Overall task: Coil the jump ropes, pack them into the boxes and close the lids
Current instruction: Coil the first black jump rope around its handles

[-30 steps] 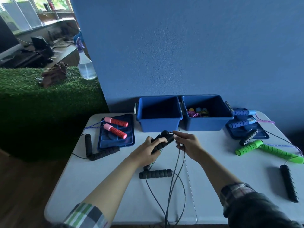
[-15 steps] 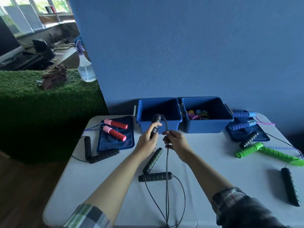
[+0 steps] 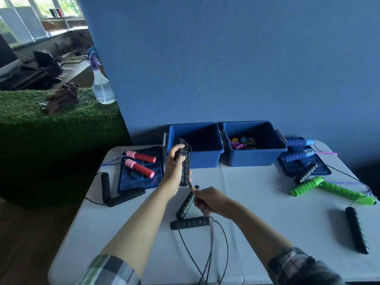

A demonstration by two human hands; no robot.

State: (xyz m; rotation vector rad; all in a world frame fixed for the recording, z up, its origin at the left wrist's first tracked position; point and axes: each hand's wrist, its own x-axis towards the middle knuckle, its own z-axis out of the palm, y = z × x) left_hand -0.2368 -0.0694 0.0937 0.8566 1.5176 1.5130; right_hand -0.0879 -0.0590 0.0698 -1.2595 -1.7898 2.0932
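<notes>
Left hand (image 3: 174, 173) gripping black handles (image 3: 183, 161) upright, right hand (image 3: 211, 201) pinching black cord (image 3: 210, 239), open blue boxes (image 3: 196, 147) behind on desk (image 3: 267, 202)

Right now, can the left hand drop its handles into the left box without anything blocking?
Probably yes. The left hand grips the black handles right at the front rim of the left box, which is open and looks empty. The cord runs to the right hand, so slack may limit it.

Ribbed matt black foam on held jump rope handle (image 3: 183, 167). Smooth glossy blue plastic boxes (image 3: 207, 159). Matt white plastic table (image 3: 267, 202). Rough artificial turf (image 3: 61, 124). Clear plastic spray bottle (image 3: 102, 87).
</notes>
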